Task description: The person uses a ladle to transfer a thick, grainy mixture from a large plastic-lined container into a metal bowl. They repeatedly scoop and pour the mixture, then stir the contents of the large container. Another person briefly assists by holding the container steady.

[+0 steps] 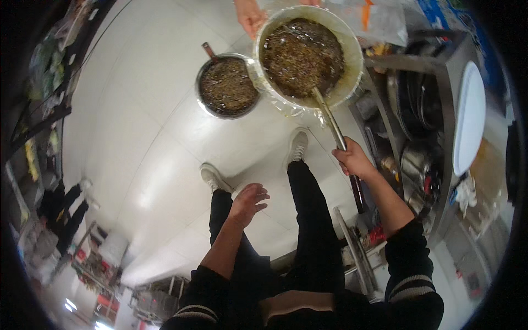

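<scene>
My right hand [354,159] is closed around the long handle of a metal ladle [330,119], whose lower end dips into dark, oily contents in a large round pot [354,62] at the top. Clear plastic film [288,108] hangs over the pot's rim. Beside it, lower on the left, a smaller metal pot [200,97] holds similar dark contents, with a brown handle [208,50] sticking out. My left hand [248,204] hovers over the pale floor, fingers apart, holding nothing. Another person's hand [251,18] touches the large pot's left edge.
Metal shelving [447,95] with pans and pots stands on the right, a white oval lid or tray [469,119] at its edge. A dark rack [37,130] with bagged goods runs along the left. My shoes [298,146] are on the tiled floor below the pots.
</scene>
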A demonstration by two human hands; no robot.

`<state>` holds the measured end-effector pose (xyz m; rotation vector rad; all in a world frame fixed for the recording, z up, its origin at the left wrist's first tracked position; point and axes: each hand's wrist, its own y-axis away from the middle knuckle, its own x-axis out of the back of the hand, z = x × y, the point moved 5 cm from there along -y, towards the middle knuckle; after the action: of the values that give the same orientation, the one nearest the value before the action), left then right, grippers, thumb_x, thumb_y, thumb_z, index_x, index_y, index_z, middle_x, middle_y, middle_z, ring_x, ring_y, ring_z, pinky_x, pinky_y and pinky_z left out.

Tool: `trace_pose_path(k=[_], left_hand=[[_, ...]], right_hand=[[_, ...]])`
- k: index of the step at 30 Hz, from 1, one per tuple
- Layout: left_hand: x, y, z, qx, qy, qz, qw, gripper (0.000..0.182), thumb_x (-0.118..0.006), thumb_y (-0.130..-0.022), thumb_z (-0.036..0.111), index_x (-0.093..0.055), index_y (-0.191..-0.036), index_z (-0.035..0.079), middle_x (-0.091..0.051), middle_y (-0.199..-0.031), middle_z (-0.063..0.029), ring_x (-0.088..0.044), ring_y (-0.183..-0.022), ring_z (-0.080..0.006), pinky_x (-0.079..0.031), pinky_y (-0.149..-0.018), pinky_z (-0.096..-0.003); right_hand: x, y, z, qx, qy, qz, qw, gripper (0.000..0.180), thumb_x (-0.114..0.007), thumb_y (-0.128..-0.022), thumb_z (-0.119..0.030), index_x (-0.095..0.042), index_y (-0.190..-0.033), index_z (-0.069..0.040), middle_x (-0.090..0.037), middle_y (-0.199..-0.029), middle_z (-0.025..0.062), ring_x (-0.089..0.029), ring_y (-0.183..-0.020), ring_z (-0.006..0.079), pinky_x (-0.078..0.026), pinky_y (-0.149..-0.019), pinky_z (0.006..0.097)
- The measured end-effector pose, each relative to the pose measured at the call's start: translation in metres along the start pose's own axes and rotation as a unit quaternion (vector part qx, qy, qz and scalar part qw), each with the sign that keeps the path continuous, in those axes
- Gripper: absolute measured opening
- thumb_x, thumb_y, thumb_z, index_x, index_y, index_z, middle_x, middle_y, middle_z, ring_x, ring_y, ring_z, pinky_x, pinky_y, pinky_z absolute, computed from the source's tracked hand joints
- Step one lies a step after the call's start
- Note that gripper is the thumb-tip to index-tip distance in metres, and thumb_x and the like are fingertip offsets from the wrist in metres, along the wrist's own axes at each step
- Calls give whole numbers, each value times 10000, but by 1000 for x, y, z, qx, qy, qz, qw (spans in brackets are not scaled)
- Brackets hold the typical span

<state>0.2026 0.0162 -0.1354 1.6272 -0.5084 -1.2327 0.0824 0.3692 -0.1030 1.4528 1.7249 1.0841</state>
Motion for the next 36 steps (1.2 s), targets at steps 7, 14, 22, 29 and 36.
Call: trace_pose_path(k=[7,14,22,29,36], left_hand=[[117,-25,-18,25,-36,-40,998,353,-538,-989,334,-522,-1245,92,-616,-1176,-107,-608,-1099,-278,-488,-921,-446],[176,-39,-13,20,-11,-1,1000,294,-550,-983,316,-543,-1201,119,-616,-1158,-79,-594,-1113,-263,-479,-924,-443],[135,-56,-40,25,7,-94,995,237,-592,-960,267,-576,-1141,116,-637,-1103,-74,-623,-1051,-246,-518,-846,-408],[128,-59,-44,20,18,-96,995,226,-592,-956,246,-574,-1141,117,-638,-1107,-81,-625,-1049,-245,-518,-852,-401],[124,-59,-43,-11,18,-119,993,257,-558,-975,245,-562,-1191,105,-632,-1157,-92,-623,-1083,-249,-513,-861,-409]], right_hand=[[-62,37,0,4,-86,48,995,228,-630,-910,-126,-418,-914,-44,-456,-559,16,-417,-381,106,-361,-358,290],[-95,43,-17,15,-48,120,991,208,-646,-884,-141,-468,-838,-45,-434,-529,3,-429,-387,122,-342,-365,299],[-90,52,-37,19,-141,128,981,191,-610,-897,-122,-440,-823,-79,-409,-544,-16,-357,-384,78,-313,-354,261],[-82,74,-59,42,-158,140,977,149,-607,-893,-118,-468,-868,-71,-413,-585,-34,-344,-397,52,-290,-347,234],[-91,65,-61,56,-164,147,974,133,-601,-897,-105,-483,-928,-50,-387,-609,-54,-340,-411,30,-295,-340,227]])
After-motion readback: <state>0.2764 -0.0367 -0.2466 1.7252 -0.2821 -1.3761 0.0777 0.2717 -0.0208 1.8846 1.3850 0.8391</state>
